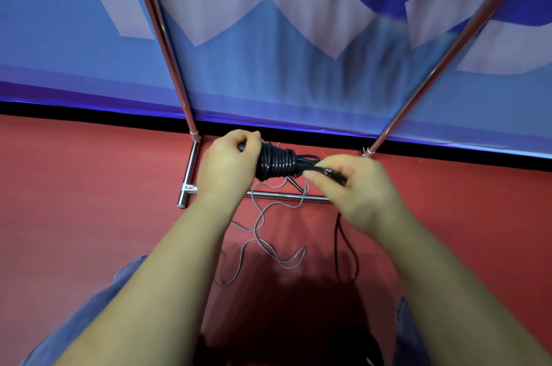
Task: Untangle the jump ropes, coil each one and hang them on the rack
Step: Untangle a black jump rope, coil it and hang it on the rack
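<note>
Red floor lay below; the left hand (230, 162) gripped the black rope (276, 163), the right hand (355, 183) pinched its tail (best kept taut, wraps snug).

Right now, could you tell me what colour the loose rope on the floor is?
Grey, seen best in the head view.

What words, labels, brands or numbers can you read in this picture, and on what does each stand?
None can be read.
Banner: big pale shapes, perhaps parts of letters, cut off.
Rack joint: small mark, too small to read.
Black rope's handle in the right hand: pale specks, blurred.
</note>
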The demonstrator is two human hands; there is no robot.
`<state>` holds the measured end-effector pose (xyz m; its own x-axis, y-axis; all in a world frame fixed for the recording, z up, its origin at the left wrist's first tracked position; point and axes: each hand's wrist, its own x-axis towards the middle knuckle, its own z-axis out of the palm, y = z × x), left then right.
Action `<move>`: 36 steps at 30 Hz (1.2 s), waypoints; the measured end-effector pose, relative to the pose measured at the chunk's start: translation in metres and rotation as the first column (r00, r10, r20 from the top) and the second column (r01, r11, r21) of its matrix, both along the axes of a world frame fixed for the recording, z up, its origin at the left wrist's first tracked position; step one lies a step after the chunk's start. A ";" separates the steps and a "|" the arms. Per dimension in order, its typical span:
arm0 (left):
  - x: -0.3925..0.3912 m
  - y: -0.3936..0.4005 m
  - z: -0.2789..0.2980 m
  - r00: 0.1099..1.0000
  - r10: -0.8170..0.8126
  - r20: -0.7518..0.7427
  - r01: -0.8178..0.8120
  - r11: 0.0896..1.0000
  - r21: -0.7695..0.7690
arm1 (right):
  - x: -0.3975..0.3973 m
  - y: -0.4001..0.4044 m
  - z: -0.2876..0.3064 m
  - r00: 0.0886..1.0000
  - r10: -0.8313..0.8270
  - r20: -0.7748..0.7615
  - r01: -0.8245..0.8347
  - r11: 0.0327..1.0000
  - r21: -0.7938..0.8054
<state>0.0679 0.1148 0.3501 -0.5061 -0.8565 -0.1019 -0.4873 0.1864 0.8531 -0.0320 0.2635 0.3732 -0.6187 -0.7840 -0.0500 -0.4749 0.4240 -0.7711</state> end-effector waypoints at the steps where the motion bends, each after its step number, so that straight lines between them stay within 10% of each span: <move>1: 0.000 0.000 0.000 0.999 -0.045 0.006 0.045 0.999 0.000 | -0.005 0.002 0.003 0.999 -0.043 -0.022 0.042 0.999 -0.033; 8: -0.001 0.009 0.013 0.919 -0.276 -0.281 0.340 0.915 0.216 | -0.023 0.013 0.002 0.987 -0.149 0.062 0.149 0.989 0.009; 14: 0.004 0.008 0.020 0.891 -0.304 -0.337 0.403 0.872 0.280 | -0.026 0.014 0.006 0.886 -0.025 0.463 -0.033 0.993 0.117; 20: -0.001 0.012 0.024 0.855 -0.212 -0.473 0.409 0.836 0.365 | -0.016 0.009 0.009 0.296 0.058 0.953 0.117 0.988 -0.097; 23: -0.004 0.012 0.021 0.872 -0.092 -0.481 0.331 0.834 0.441 | -0.006 -0.003 -0.002 0.173 0.029 0.984 0.318 0.944 -0.084; 30: -0.008 0.008 0.009 0.941 0.115 -0.320 0.028 0.912 0.408 | 0.013 -0.017 -0.021 0.759 -0.208 0.618 0.272 0.962 -0.011; 36: -0.002 -0.003 -0.002 0.975 0.121 -0.188 -0.093 0.984 0.150 | 0.012 -0.007 -0.018 0.973 -0.020 0.230 0.006 0.998 0.063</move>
